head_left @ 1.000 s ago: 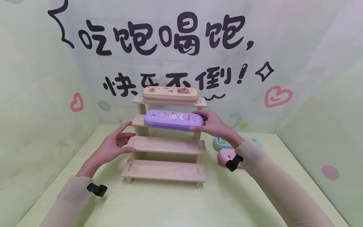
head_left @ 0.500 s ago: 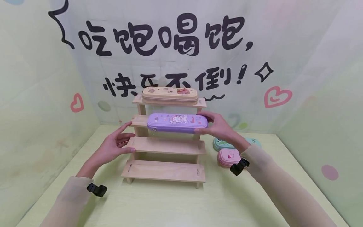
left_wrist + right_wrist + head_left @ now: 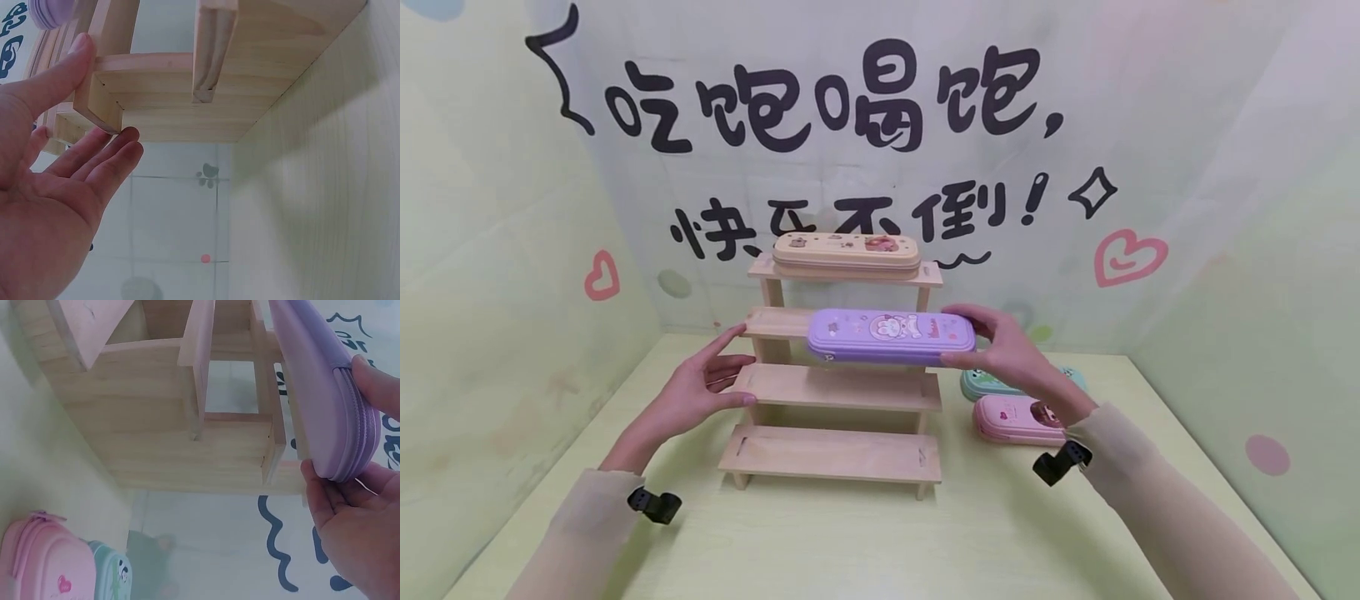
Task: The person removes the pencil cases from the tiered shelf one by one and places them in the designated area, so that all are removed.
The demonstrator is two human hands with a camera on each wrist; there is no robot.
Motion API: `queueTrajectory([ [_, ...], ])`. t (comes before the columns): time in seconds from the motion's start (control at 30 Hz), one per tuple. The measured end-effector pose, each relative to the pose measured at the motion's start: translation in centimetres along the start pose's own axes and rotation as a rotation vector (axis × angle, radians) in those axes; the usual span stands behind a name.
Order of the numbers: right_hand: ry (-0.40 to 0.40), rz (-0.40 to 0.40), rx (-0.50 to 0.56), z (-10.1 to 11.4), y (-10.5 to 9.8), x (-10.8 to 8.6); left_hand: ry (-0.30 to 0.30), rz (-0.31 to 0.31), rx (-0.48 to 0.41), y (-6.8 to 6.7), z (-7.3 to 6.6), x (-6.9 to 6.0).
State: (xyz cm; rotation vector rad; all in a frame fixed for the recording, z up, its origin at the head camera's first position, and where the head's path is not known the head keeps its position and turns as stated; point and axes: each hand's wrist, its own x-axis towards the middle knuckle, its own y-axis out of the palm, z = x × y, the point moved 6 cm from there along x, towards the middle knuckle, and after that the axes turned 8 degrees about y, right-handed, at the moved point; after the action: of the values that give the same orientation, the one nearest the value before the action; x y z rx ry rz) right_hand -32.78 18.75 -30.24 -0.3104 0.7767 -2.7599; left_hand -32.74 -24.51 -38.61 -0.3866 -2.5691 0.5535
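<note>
Cream case [image 3: 846, 255] is sitting at twelve o'clock on rack [image 3: 835, 386], right hand [image 3: 1012, 347] pinching purple case [image 3: 891, 337], left hand [image 3: 685, 396] spread, pink case [image 3: 1011, 419] and green case [image 3: 983, 383] lying unshelved at three.

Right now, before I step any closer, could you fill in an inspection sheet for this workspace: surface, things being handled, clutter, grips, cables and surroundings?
Surface: pale table, bearing a four-tier wooden rack.
Job's things: purple case held level with the second-highest tier; whether it touches the rack is unclear. Cream case lies on the top tier.
Clutter: pink case and green case on the table, right of the rack.
Grips: left grip touches the rack's left side; right grip holds the purple case's right end.
Cables: nothing seen.
Surroundings: pale back wall with black lettering.
</note>
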Motion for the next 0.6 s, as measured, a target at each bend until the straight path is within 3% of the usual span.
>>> queueTrajectory([
  [0.6, -0.008, -0.007, -0.004, -4.3, -4.6, -6.9, 0.008, -0.002, 0.035, 0.0, 0.0, -0.2],
])
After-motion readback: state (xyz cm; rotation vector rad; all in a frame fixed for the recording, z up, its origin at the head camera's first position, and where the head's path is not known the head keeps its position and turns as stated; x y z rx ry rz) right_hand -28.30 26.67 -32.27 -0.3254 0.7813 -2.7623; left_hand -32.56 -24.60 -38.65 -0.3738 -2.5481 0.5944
